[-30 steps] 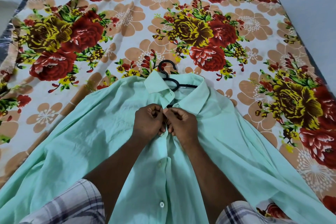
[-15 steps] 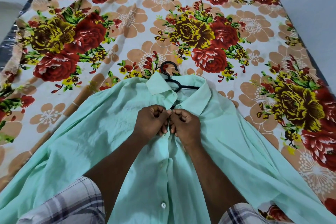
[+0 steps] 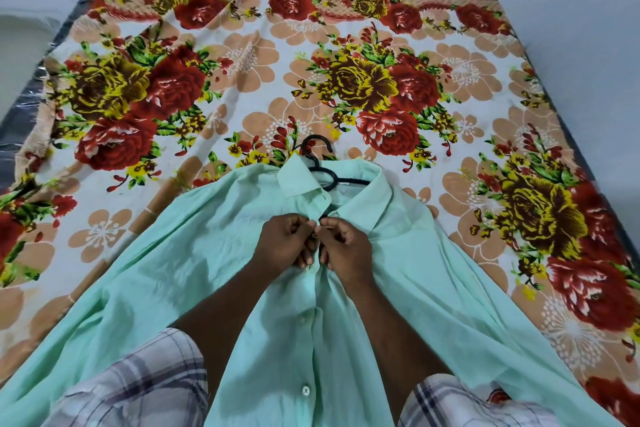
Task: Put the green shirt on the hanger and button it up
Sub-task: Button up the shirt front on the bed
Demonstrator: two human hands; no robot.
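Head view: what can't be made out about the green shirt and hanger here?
1. Button being fastened: head view, hidden by the fingers of the left hand and right hand, which pinch the green shirt. Done or not, cannot tell.
2. Black hanger: head view, only the hook and a short stretch show. The shirt covers the rest.
3. Shirt hem and sleeve ends: head view, cut off by the lower edge.

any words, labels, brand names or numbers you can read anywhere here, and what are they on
None: no words, numbers or logos can be read on the green shirt, the black hanger or the floral bedsheet. The sheet bears only a flower print.
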